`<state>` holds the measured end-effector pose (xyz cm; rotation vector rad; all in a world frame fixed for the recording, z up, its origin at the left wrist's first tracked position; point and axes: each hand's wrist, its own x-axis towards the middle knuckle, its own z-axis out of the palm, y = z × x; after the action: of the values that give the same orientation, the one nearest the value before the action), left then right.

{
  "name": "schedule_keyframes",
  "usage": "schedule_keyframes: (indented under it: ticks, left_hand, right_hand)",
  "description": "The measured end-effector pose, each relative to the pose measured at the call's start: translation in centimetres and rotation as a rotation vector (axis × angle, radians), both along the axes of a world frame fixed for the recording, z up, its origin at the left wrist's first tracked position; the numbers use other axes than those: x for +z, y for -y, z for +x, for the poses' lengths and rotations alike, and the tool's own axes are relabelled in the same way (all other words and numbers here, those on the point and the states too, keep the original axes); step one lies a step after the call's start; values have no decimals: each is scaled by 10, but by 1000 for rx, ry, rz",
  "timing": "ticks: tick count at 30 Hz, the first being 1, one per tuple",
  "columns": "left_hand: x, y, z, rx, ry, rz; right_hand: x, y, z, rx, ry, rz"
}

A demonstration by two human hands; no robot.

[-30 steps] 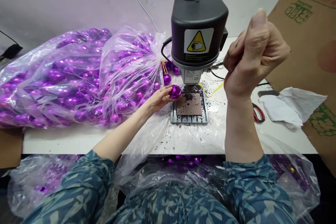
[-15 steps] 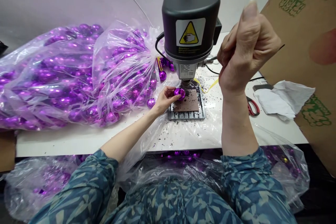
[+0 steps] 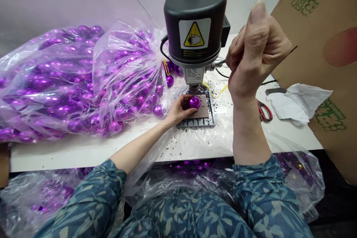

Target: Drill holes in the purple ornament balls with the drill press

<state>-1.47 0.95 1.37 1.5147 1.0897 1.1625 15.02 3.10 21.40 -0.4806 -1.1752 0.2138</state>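
Note:
My left hand (image 3: 178, 108) pinches a shiny purple ball (image 3: 194, 102) and holds it on the brown pad of the drill press table (image 3: 208, 121), right under the spindle. The black drill press head (image 3: 195, 18) with a yellow warning sticker stands over it. My right hand (image 3: 256, 54) is raised beside the head, fist closed with thumb up, wrapped round the feed lever, which is mostly hidden in the fist.
A big clear bag of purple balls (image 3: 69, 81) lies on the white table at the left. One loose ball (image 3: 157, 110) sits by my left wrist. Red-handled scissors (image 3: 262, 111), white paper (image 3: 298, 100) and a cardboard box (image 3: 320, 44) are at the right. Dark drill chips litter the plastic sheet (image 3: 189, 143).
My left hand has carried the purple ball from the left edge of the drill table onto the pad under the spindle. My right fist has stayed on the lever.

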Motion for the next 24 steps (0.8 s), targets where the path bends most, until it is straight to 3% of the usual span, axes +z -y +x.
schedule_keyframes:
  ticks: [6, 16, 24]
  left_hand:
    - [1, 5, 5, 5, 5, 50]
    - [-2, 8, 4, 15, -10, 54]
    - [-5, 8, 4, 32, 3, 65]
  right_hand:
    - [-3, 7, 0, -80, 25, -60]
    - [-33, 22, 2, 35, -81, 66]
    - [-52, 16, 2, 16, -89, 198]
